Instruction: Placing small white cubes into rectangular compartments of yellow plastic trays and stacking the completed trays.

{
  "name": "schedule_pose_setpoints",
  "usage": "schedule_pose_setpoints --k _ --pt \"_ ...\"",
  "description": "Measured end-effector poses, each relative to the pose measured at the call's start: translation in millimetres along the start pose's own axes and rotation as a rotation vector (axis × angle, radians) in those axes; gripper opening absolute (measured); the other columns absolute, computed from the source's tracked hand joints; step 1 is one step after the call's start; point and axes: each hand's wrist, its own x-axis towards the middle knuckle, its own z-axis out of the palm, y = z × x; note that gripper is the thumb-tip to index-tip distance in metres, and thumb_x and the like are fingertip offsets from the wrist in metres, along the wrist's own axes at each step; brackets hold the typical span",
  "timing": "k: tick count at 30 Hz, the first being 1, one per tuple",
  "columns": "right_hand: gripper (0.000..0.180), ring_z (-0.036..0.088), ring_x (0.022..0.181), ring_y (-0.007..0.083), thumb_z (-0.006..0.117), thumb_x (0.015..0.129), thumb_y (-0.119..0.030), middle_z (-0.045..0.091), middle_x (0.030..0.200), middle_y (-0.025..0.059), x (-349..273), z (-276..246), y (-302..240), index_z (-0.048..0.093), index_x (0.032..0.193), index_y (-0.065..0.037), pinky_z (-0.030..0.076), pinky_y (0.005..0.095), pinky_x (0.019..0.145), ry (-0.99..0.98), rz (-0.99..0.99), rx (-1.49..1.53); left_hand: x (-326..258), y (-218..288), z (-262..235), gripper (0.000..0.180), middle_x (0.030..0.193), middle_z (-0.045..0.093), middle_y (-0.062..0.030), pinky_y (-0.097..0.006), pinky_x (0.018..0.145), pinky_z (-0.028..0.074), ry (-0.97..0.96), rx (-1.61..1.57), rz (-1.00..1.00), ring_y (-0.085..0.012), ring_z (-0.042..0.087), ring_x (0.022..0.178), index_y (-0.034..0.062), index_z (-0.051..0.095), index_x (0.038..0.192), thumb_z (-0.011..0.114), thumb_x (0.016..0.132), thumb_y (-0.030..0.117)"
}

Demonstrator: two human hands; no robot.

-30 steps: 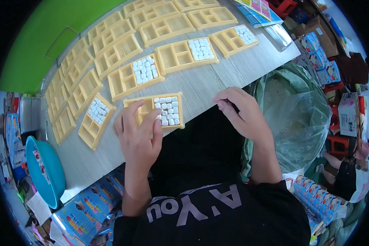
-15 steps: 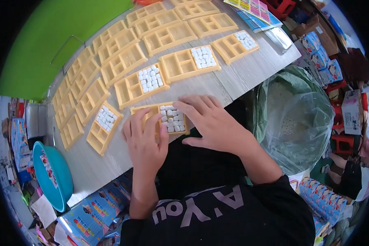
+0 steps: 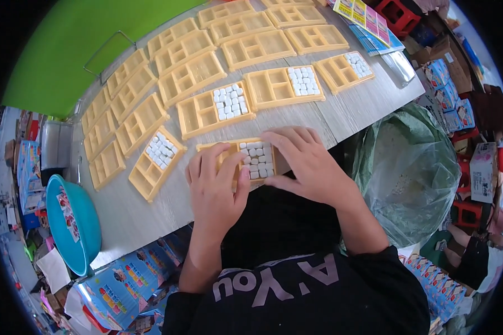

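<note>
In front of me lies a cream-yellow divided tray [image 3: 237,140] with rows of small white rounded pieces [image 3: 257,158] in its right compartment. Across its left part, my left hand [image 3: 215,187] is curled, thumb beside the white pieces; the hand hides most of the smaller compartments. My right hand [image 3: 310,164] spans the right end, fingertips at the far rim and thumb at the near corner. Another tray [image 3: 216,110] with white pieces stands just beyond, and one more [image 3: 157,162] sits tilted to the left.
Several similar trays [image 3: 258,49] line the grey table [image 3: 151,223]. A teal basin [image 3: 87,223] stands at the left edge. To the right is a green bag with clear plastic lining [image 3: 410,162]. Printed cards [image 3: 369,22] lie at the far right; blue printed cartons [image 3: 123,287] sit below the table.
The view has shifted, so the table and trays appear farther right. My right thumb has come in to the tray's near corner. My left hand stays over the tray's left part.
</note>
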Motion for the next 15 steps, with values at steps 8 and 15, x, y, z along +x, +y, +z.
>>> schedule_pose_setpoints --k 8,15 --pt "0.043 0.044 0.048 0.0097 0.047 0.11 -0.033 0.049 0.058 0.0049 -16 -1 3 0.058 0.083 -0.001 0.031 0.0268 0.045 0.544 0.192 0.488 -4 -9 -3 0.033 0.129 0.06 -0.0154 -0.045 0.107 0.039 0.076 -0.194 0.047 -0.0349 0.053 0.122 0.0071 0.063 0.122 0.067 0.092 0.022" --pt "0.08 0.047 0.13 0.0403 0.029 0.101 -0.07 0.051 0.134 0.0257 59 -12 -66 0.054 0.13 0.001 0.034 0.0503 0.11 0.48 -0.295 0.543 10 40 9 0.1 0.166 0.013 -0.0305 -0.049 0.126 0.012 0.12 -1.042 0.214 -0.0385 0.017 0.155 -0.0007 0.015 0.161 0.056 0.094 0.061"
